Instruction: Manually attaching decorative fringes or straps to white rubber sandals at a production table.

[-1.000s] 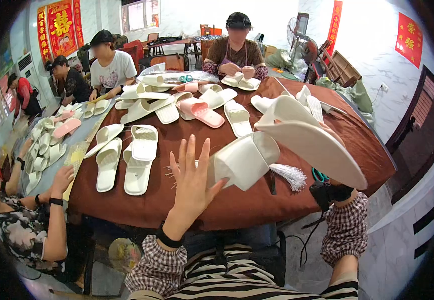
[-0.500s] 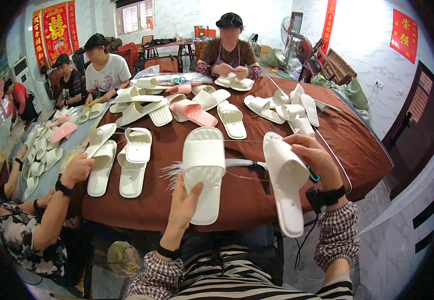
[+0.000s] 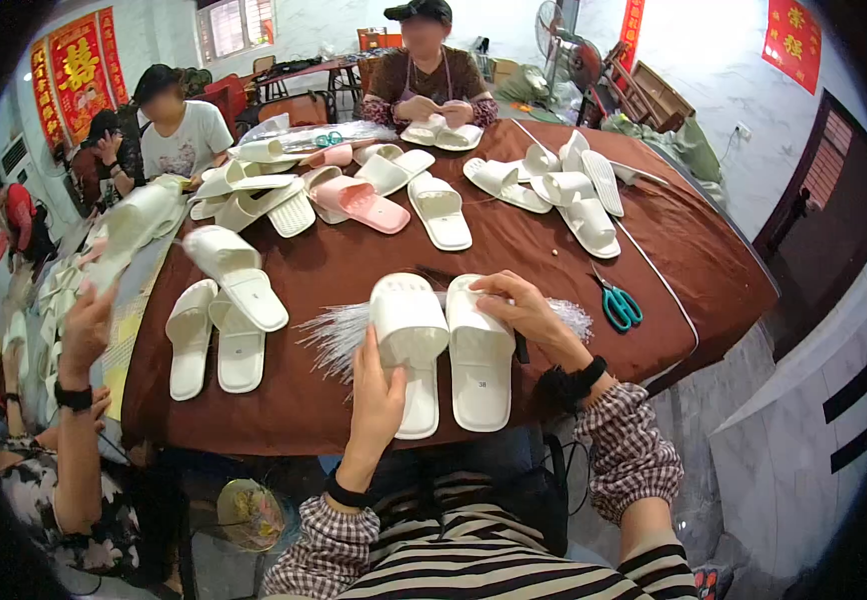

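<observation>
Side by side in front of me are two white slippers, close together above the brown-covered table. My left hand (image 3: 378, 398) holds the left slipper (image 3: 409, 325) along its outer side, thumb up beside the strap. The right slipper (image 3: 482, 375) is gripped near its toe and strap by my right hand (image 3: 522, 305). Behind both lies a bundle of thin clear plastic strands (image 3: 339, 338), partly hidden by the slippers. Scissors with teal handles (image 3: 622, 308) rest on the cloth to the right of my right hand.
Several white slippers and a pink slipper (image 3: 364, 203) lie across the brown cloth (image 3: 304, 420). At left, a neighbour's hand (image 3: 86, 335) is near a blurred white slipper (image 3: 144, 220). Another person (image 3: 434, 80) sits across the table. A basket (image 3: 251, 512) stands below the table edge.
Both slippers were apart with a thin strand between them; now they are together, my right hand having moved left. The scissors show fully. At left, the neighbour's arm has moved away from the pairs.
</observation>
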The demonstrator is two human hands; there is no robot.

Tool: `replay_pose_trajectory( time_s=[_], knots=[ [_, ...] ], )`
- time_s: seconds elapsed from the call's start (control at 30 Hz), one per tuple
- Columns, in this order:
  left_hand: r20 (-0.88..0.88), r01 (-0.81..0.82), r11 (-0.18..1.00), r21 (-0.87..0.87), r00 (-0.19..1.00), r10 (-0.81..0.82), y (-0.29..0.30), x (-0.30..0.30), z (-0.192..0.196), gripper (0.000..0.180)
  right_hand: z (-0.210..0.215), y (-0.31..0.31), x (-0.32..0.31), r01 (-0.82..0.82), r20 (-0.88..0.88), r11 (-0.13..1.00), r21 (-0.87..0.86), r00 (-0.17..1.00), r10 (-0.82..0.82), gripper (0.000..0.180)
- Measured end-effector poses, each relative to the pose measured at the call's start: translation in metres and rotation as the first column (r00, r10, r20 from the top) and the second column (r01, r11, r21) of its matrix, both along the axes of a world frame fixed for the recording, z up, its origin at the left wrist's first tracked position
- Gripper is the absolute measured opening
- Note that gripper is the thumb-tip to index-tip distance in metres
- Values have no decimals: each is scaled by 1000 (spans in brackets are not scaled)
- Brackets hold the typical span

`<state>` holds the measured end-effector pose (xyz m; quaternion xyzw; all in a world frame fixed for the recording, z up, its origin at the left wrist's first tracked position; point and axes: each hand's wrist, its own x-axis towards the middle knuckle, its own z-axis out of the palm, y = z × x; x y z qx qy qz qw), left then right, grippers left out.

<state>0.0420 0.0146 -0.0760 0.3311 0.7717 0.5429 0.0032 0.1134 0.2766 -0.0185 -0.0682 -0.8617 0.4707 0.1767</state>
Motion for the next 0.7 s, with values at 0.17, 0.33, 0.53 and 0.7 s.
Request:
replay_pose_trajectory(
  time_s=[0.17, 0.33, 0.53, 0.7],
  knots=[
    [-236, -133, 990, -50, 965, 117, 3, 3, -3, 69, 10, -12, 12, -59, -170, 963, 262, 980, 107, 37],
    [-338, -207, 976, -66, 925, 174, -9, 22, 17, 66, 21, -6, 83, 128, -258, 987, -97, 954, -149, 35],
    [-580, 95, 938, -333, 763, -283, -6, 60, 28, 51, -16, 4, 155, 567, -237, 783, -257, 748, -619, 20],
    [-582, 74, 912, -404, 748, -319, 7, 58, 14, 58, -54, 2, 156, 680, -154, 731, -53, 718, -679, 15]
  ],
)
